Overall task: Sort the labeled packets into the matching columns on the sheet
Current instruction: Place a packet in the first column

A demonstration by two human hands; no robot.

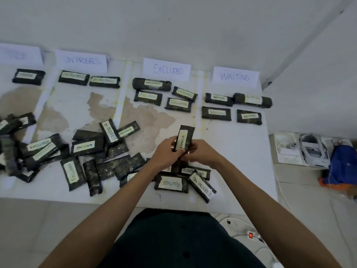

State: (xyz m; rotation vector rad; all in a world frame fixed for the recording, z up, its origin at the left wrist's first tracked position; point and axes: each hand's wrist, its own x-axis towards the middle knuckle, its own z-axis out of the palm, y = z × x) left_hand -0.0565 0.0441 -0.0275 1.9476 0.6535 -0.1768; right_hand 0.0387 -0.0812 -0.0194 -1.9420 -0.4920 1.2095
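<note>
Because the far-left header card (20, 54) and the label of the single packet (28, 77) below it are too blurred to read, that column's name cannot be confirmed; by elimination it is probably FINISH. Next to the right, the ON PROGRESS card (82, 60) heads two placed packets. Nearer the person, the loose packets (87, 149) lie overlapped in a heap on the near-left part of the sheet (241, 151), which lies on the floor. At centre, the left hand (166, 152) grips the lower left edge of the FINISH packet (184, 139), its fingers curled round it. The packet stands on end, clear of the sheet, label toward the camera, over the near part of the column headed by the EXCLUDED card (167, 69). The right hand (201, 153) pinches the same lower end from the right. Four packets lie under EXCLUDED and four under the WAITING card (235, 77). Handling estimate: the packet is flat and probably light. It holds its shape when held by one end, so it is likely fairly stiff. The dark wrap looks glossy and may slip. Take hold across the two long edges near mid-length, thumb opposing fingers. Avoid pulling on the paper label, which could peel.
</note>
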